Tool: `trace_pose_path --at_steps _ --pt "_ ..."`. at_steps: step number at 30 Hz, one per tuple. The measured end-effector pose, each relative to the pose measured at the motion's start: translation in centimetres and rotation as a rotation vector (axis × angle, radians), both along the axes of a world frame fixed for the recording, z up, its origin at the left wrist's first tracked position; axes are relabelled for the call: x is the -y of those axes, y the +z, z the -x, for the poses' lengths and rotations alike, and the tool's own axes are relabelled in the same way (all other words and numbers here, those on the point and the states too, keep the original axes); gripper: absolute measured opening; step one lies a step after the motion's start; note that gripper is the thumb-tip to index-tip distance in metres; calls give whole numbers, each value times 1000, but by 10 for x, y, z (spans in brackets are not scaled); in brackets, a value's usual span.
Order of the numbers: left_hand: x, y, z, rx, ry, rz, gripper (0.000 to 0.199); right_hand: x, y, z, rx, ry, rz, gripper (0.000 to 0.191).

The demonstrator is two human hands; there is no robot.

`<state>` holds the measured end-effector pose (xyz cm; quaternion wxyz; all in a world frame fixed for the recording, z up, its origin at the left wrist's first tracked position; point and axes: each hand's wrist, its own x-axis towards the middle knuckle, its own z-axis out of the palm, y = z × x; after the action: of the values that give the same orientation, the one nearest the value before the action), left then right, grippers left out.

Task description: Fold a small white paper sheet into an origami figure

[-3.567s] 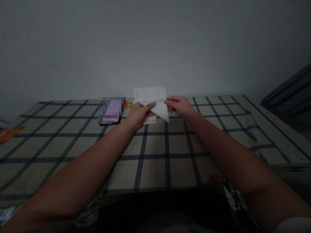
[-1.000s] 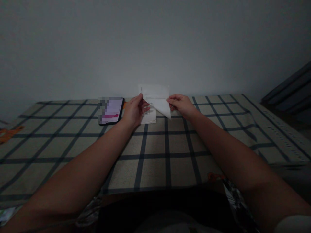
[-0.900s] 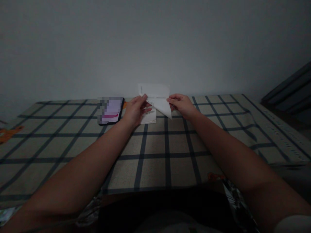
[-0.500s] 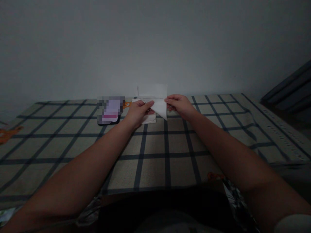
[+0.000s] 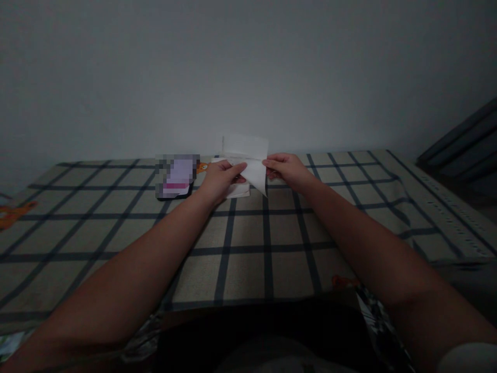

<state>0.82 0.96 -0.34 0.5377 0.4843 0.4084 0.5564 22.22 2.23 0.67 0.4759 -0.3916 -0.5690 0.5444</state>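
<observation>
A white sheet of paper [image 5: 245, 145], creased across its width, is held up above the table between my hands. My left hand [image 5: 223, 178] pinches its lower left part between thumb and fingers. At its right edge, near the crease, the thumb and fingertips of my right hand [image 5: 285, 171] are closed on it. The lower part of the sheet hangs to a pointed corner, and the upper part stands up toward the wall. Beneath my left hand lies more white paper [image 5: 238, 190], flat on the cloth and partly covered.
A phone [image 5: 178, 176], partly pixelated, lies left of my left hand. The table has a checked tablecloth [image 5: 248, 269] with orange bear prints [image 5: 202, 167]. A plain wall [image 5: 248, 67] rises behind the table's far edge. Dark slatted furniture [image 5: 462, 134] stands at the right.
The upper part of the paper has tilted slightly, its right side lower, and its lower corner has dropped a little. My right hand has moved slightly down; my left hand has hardly moved.
</observation>
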Motion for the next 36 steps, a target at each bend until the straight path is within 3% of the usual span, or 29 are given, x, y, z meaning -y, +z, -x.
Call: trace_pose_path --at_steps 10,17,20,23,30,36 --pt "4 2 -4 69 -115 34 36 4 2 6 9 -51 -35 14" --pt "4 0 -1 29 -92 22 40 5 2 5 -64 50 38 18" --pt "4 1 -1 42 -79 26 37 6 4 2 -91 112 64 30" --pt "6 4 -1 47 -96 30 34 6 5 1 -34 159 65 39" --pt "7 4 1 24 -126 56 29 11 3 0 150 220 39 29" --pt "1 -1 2 60 -158 76 29 12 7 1 216 146 -26 32"
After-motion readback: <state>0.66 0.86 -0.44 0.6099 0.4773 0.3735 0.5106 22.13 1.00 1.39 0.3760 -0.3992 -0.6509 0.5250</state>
